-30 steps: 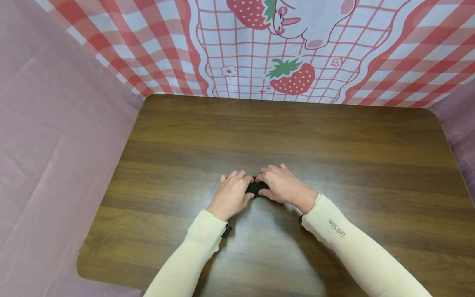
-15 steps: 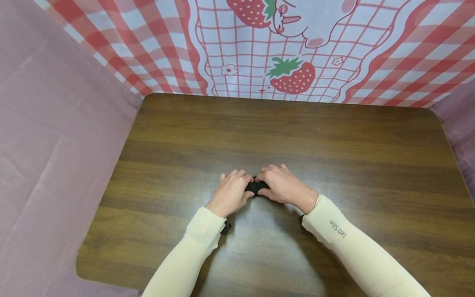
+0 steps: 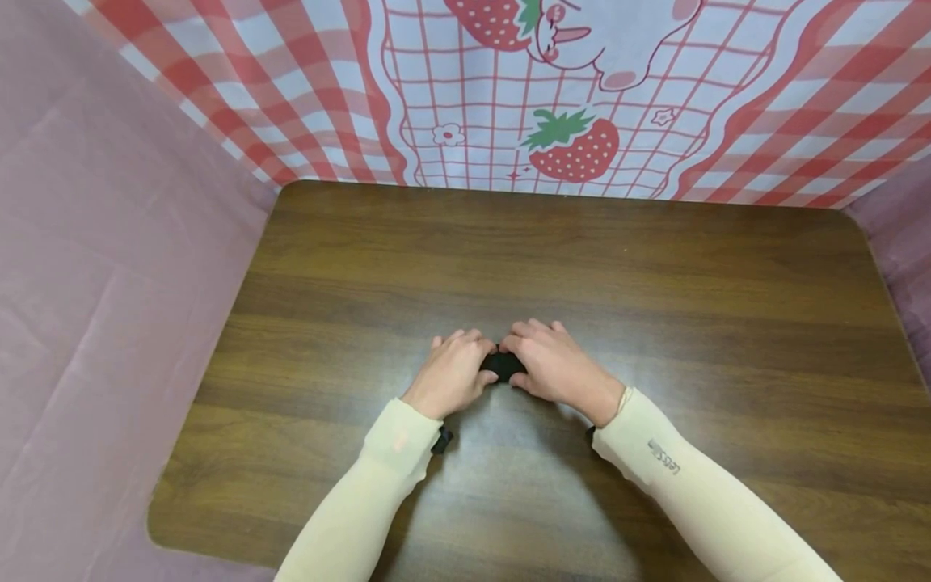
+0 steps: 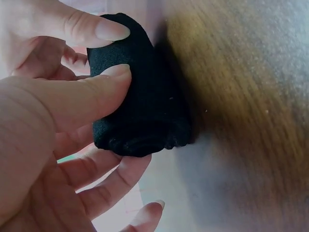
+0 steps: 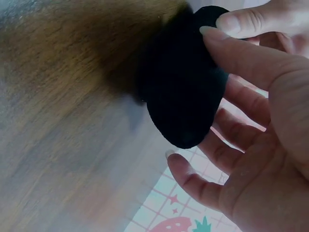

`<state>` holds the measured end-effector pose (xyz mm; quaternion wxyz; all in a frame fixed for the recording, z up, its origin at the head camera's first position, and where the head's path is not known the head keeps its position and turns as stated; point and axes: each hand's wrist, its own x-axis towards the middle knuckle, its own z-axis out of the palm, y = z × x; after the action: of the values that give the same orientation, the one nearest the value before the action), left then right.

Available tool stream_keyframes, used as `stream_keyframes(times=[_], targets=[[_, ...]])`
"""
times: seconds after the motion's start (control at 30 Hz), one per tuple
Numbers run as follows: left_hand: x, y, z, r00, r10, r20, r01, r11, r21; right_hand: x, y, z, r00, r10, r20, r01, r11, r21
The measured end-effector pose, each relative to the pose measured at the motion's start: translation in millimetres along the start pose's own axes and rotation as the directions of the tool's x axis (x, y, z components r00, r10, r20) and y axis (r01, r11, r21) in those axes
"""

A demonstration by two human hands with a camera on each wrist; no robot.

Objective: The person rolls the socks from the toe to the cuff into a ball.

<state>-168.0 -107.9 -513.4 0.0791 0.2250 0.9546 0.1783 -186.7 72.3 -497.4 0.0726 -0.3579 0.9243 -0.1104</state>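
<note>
A small roll of black cloth [image 3: 503, 366] lies on the wooden table between both hands. My left hand [image 3: 452, 372] grips its left end, thumb on the near side and fingers round the far side. On the right end, my right hand [image 3: 556, 364] holds it the same way, the two thumbs close together. Layered folds show at one end of the black cloth roll [image 4: 140, 96] in the left wrist view. Seen from the right wrist, the other end of the roll [image 5: 186, 92] is smooth and rounded. Its underside is hidden.
The brown wood-grain table [image 3: 465, 267] has rounded corners. Behind it hangs a red-and-white checked curtain [image 3: 305, 89] with strawberry prints. A pink cloth [image 3: 124, 283] covers the left side, and another pink cloth [image 3: 902, 226] hangs at the right.
Both hands keep their grip on the black cloth roll in nearly the same place. Only a slight shift of the head view and of the right thumb shows.
</note>
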Motion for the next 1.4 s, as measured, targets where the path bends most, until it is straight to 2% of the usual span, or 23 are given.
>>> stream_keyframes(times=[0.3,0.7,0.93,1.23,1.4], targets=[[0.3,1.2,-1.2,1.000,-0.003,0.014,0.002,1.000,0.025,1.7,1.8,1.1,1.000,-0.024,-0.005,0.024,1.000,-0.015],[-2.1,1.4,3.6,0.996,0.018,-0.083,-0.017,1.000,0.015,4.3,5.5,-2.0,0.999,-0.035,0.025,0.035,0.999,0.017],[-2.0,0.8,3.5,0.994,0.029,-0.108,-0.029,1.000,0.001,5.0,6.0,-3.0,0.999,-0.033,0.038,0.031,0.998,0.051],[-2.0,-0.1,1.0,0.997,0.029,-0.068,-0.027,0.999,0.024,2.8,4.8,-2.2,0.999,-0.012,0.043,0.010,0.999,0.046],[-1.3,-0.7,-1.2,0.999,0.025,-0.042,-0.023,0.999,0.045,1.8,1.1,-3.3,1.000,0.000,0.015,-0.001,0.999,0.040]])
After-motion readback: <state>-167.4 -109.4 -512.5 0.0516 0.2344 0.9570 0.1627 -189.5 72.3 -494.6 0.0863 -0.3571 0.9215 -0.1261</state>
